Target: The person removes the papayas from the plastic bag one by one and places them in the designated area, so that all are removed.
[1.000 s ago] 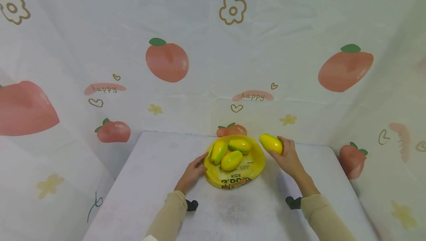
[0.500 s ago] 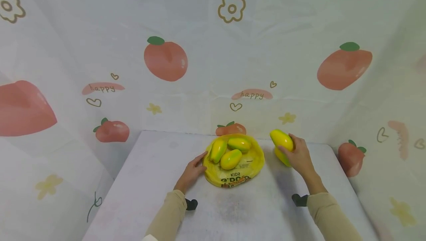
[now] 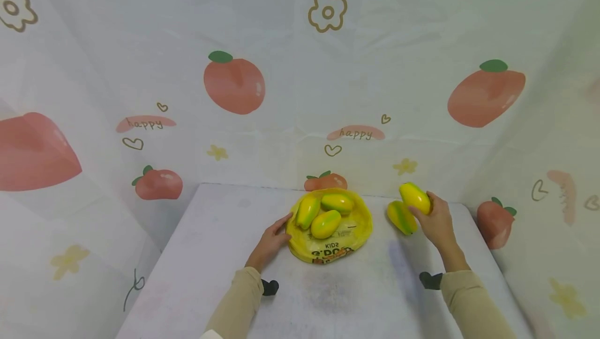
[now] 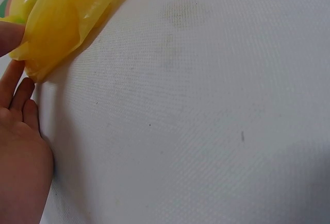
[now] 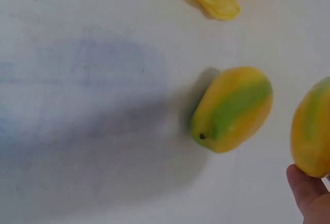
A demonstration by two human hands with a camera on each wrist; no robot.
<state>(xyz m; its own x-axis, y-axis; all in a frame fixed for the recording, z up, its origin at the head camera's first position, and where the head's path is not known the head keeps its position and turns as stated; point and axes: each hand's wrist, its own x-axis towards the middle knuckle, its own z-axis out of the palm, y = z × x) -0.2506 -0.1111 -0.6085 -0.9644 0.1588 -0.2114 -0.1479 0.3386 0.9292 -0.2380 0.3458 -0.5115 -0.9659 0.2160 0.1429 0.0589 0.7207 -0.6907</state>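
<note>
My right hand (image 3: 439, 223) grips a yellow-green mango (image 3: 415, 198), holding it over the right side of the white table. A second mango (image 3: 401, 217) lies on the table just left of that hand; its dark stem spot shows in the right wrist view. At the middle sits a round yellow plastic bag (image 3: 349, 242) with its edge rolled down and printed letters, holding three more mangoes (image 3: 325, 225). My left hand (image 3: 269, 245) pinches the bag's left edge, with its thumb (image 4: 10, 37) against the yellow plastic in the left wrist view.
The white table (image 3: 215, 255) ends at a pale curtain (image 3: 281, 32) printed with fruit, flowers and hearts. This curtain stands behind the table and on both sides. A dark wrist camera mount (image 3: 430, 280) sits at the right wrist.
My right hand has moved right with its mango, away from the bag, uncovering the second mango on the table. My left hand stays at the bag's edge.
</note>
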